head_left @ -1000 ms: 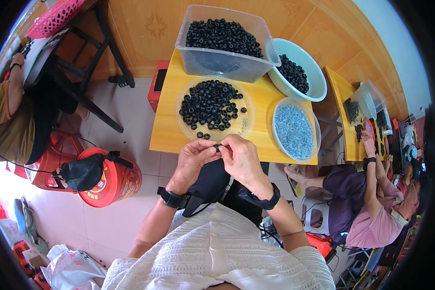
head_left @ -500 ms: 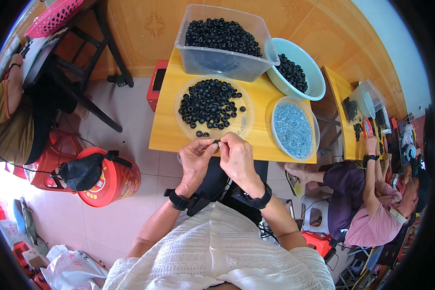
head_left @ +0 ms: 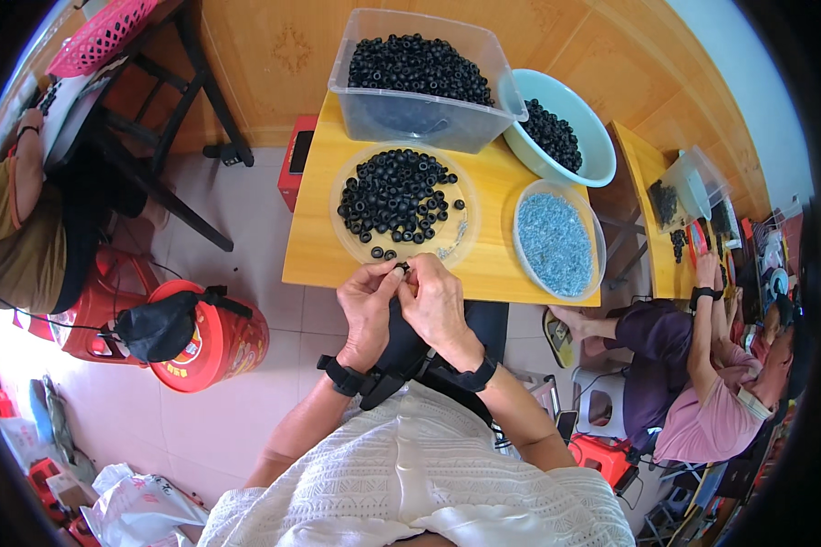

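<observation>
At the front edge of the table, both hands meet over a round plastic tray. My left hand [head_left: 365, 305] pinches a small black ring-shaped part [head_left: 402, 267] between thumb and fingertips. Closed against it from the other side is my right hand [head_left: 434, 303]; anything tiny in its fingertips is hidden. The tray [head_left: 466, 239] holds a pile of loose black rings [head_left: 394, 193] and a few small clear pieces [head_left: 453, 248] at its right side. To the right, a clear oval container [head_left: 597, 239] is filled with small bluish transparent pieces [head_left: 553, 244].
Behind the tray stand a clear bin [head_left: 429, 120] and a pale blue basin [head_left: 602, 155], both with black rings. A red bucket [head_left: 233, 351] is on the floor at left. A person [head_left: 711, 401] sits at another table at right; another person [head_left: 14, 228] sits at left.
My right hand has come slightly left and lower, with its fingers drawn in closer to the black ring. The left hand still pinches that ring.
</observation>
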Available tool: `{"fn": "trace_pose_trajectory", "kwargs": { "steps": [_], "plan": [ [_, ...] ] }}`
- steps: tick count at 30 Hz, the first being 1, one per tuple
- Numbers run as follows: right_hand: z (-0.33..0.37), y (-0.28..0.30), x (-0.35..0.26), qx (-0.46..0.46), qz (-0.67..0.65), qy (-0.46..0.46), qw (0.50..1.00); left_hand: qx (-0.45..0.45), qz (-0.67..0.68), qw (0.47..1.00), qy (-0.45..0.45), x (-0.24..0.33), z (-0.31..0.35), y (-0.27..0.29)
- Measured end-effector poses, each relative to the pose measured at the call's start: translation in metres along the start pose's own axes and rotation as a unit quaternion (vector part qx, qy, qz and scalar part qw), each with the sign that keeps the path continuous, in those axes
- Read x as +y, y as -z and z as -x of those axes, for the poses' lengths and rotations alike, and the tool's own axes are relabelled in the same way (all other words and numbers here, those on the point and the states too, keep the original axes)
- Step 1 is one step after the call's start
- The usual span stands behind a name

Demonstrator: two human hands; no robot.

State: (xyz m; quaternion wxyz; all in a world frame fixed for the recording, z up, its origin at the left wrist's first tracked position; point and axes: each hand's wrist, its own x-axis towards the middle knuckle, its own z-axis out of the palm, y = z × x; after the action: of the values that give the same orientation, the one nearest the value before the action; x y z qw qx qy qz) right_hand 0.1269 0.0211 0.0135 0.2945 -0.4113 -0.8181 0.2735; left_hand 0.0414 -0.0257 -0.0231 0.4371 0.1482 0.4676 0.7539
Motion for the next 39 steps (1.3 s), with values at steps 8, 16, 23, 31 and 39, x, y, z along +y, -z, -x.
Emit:
{"fn": "trace_pose_trajectory", "kwargs": {
  "steps": [8,16,23,31,39],
  "plan": [
    [-0.011,0.024,0.009,-0.028,-0.129,-0.028,0.991,-0.074,0.09,0.99,0.079,0.006,-0.002,0.003],
    [-0.013,0.035,0.001,-0.061,-0.186,-0.104,0.975,-0.122,0.113,0.98,0.113,0.009,-0.005,0.006],
    [-0.009,0.023,-0.002,0.014,-0.035,0.044,0.998,-0.085,0.08,0.992,0.055,0.007,0.001,0.0],
    [-0.004,0.008,0.002,0.039,-0.035,-0.006,0.999,-0.047,-0.007,0.998,-0.029,-0.003,0.0,0.0],
    [0.003,0.018,-0.004,0.013,-0.043,0.025,0.999,-0.069,0.057,0.995,0.049,0.009,-0.002,-0.001]
  ]
}}
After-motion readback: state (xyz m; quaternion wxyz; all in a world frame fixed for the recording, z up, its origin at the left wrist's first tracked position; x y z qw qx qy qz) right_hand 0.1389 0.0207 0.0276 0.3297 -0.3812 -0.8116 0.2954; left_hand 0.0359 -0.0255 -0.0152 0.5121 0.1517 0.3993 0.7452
